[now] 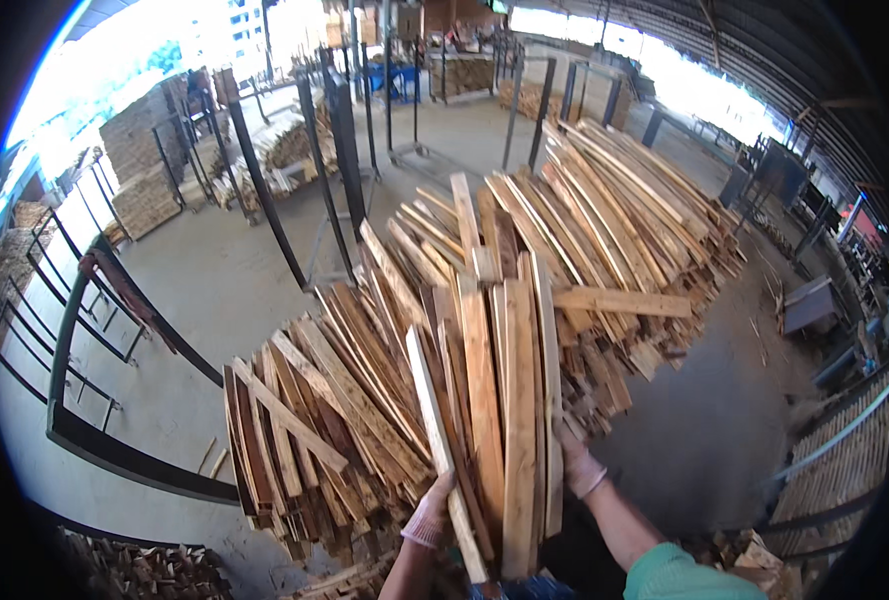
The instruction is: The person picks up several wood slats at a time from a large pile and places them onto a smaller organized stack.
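Observation:
Several long wooden slats [518, 420] stand upright in front of me, leaning over a large pile of similar slats [330, 380]. My left hand [432, 512], in a pale glove, is closed on the lower left edge of this bunch, at a whitish slat [428, 400]. On the opposite side my right hand [580, 468], also gloved, grips the edge of the outermost slat [548, 400]. The bunch sits between my two hands, its lower ends close to my body. Both hands' fingertips are partly hidden by the wood.
A second slat stack [625, 210] lies beyond, with one slat [623, 301] crosswise near it. A dark metal frame [135, 465] curves around the left. Upright metal posts [340, 150] stand behind the pile. Short offcuts [150, 570] lie at lower left; a blue-grey box [808, 305] is at right.

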`<state>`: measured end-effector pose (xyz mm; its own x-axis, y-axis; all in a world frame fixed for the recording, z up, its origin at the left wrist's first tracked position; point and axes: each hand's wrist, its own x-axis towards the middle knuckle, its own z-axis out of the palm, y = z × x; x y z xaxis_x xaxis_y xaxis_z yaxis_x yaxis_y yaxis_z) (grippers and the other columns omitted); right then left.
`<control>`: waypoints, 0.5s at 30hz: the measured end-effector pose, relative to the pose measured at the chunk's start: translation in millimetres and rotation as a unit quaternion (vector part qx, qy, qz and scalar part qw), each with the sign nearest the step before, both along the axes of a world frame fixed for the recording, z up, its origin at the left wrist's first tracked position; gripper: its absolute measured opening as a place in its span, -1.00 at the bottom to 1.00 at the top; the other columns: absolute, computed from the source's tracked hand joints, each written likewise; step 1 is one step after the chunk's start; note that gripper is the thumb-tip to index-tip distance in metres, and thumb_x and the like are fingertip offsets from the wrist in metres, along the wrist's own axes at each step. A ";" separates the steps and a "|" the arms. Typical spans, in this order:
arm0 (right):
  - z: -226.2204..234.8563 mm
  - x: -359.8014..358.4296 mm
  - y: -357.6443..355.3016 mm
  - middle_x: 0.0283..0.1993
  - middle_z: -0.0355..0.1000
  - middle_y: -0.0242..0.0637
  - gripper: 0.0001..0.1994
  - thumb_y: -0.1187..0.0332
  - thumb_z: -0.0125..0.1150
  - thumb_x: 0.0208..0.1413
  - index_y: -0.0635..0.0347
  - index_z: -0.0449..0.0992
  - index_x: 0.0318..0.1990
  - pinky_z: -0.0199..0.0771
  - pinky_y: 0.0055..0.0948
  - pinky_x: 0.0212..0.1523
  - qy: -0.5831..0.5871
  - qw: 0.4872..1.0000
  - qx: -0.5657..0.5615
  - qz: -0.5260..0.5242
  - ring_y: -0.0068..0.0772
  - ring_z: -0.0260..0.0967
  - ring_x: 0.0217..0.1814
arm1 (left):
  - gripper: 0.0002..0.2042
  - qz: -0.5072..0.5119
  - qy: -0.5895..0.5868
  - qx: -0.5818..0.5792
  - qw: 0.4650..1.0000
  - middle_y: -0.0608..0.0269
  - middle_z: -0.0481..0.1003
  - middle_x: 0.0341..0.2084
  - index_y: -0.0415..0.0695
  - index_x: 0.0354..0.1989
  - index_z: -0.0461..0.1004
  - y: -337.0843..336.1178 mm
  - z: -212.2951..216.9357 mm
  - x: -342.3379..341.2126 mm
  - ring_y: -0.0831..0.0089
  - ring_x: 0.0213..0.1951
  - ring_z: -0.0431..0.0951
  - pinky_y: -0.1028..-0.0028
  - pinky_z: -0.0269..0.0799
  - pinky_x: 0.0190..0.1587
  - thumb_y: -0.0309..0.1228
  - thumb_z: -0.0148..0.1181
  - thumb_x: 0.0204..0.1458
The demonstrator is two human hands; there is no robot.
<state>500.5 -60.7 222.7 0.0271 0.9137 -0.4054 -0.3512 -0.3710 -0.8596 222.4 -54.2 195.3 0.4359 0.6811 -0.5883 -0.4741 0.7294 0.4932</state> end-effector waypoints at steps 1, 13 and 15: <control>-16.2 -9.1 12.3 0.32 0.35 -0.30 -0.40 -0.02 0.01 0.37 0.15 0.24 0.41 0.22 -0.38 0.38 0.030 0.999 0.035 0.005 -0.37 0.29 0.32 | -0.35 0.045 0.007 0.039 0.998 0.21 0.59 -0.15 -0.13 0.13 0.46 5.1 -19.7 -1.8 0.35 -0.22 0.58 0.32 0.57 -0.16 0.19 0.21 0.10; -105.1 -52.5 52.1 0.43 0.24 -0.16 -0.32 0.02 0.11 0.34 0.35 0.19 0.42 0.08 -0.43 0.48 -0.048 0.993 0.047 0.098 -0.35 0.14 0.48 | -0.59 0.108 -0.065 0.030 0.992 0.24 0.60 -0.24 -0.07 0.00 0.50 -7.6 -125.2 -51.5 0.29 -0.27 0.64 0.22 0.65 -0.18 -0.14 0.40 0.06; -69.3 -85.2 45.4 0.56 0.01 -0.21 -0.30 -0.03 -0.08 0.41 0.33 0.06 0.47 -0.18 -0.39 0.57 -0.105 0.967 0.044 0.227 -0.37 -0.10 0.60 | -0.53 0.162 -0.058 0.027 0.985 0.21 0.59 -0.22 -0.07 0.05 0.46 -31.3 -127.2 -76.5 0.26 -0.27 0.64 0.20 0.66 -0.18 -0.07 0.39 0.07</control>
